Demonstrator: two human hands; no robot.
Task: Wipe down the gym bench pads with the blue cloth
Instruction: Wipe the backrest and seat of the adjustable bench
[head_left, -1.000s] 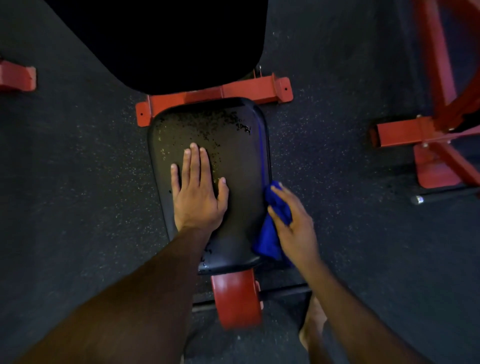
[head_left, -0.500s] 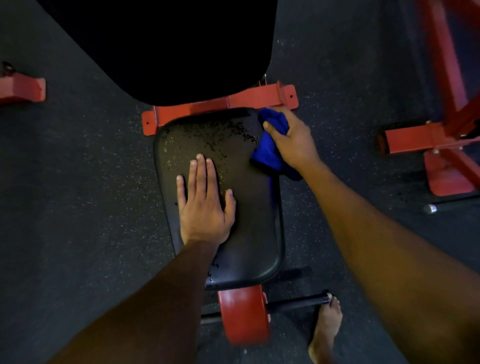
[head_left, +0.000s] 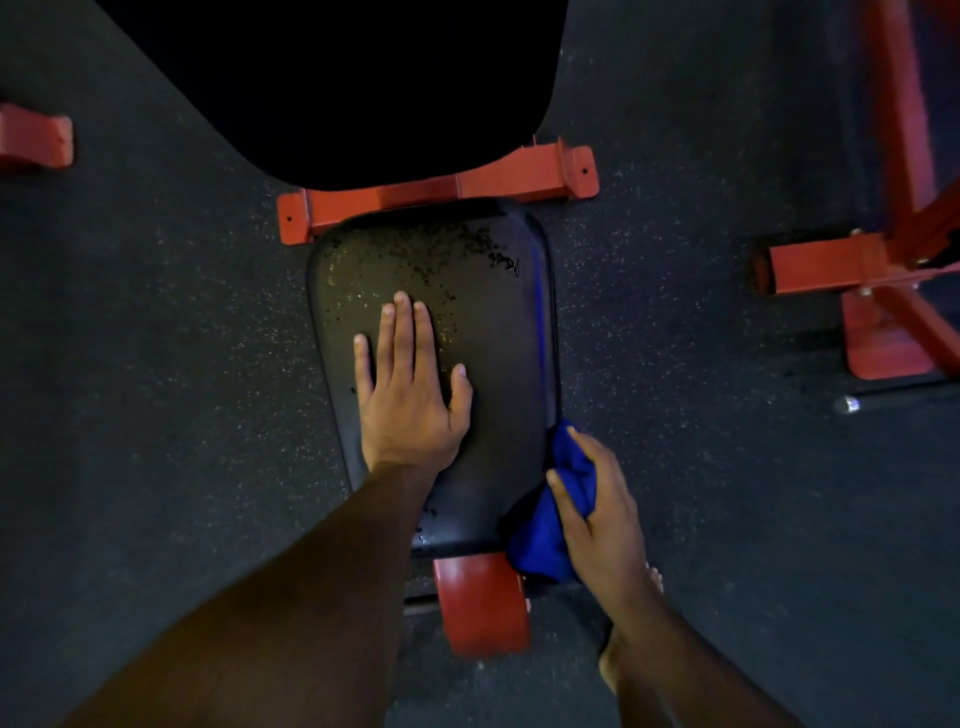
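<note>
The seat pad (head_left: 498, 332) looks like smooth black vinyl with a dull sheen, its far half speckled with small flakes and scuffs where the surface seems worn or cracked, while the back pad (head_left: 337, 78) above it reads as a flat, matt black with no visible texture. The frame (head_left: 436, 200) and the rounded end piece (head_left: 480, 608) look like metal painted red, fairly glossy, with slight wear at the edges. The cloth (head_left: 545, 535) is a soft, matt blue fabric, bunched into folds, and the floor (head_left: 156, 364) is rough dark rubber matting with pale flecks.
</note>
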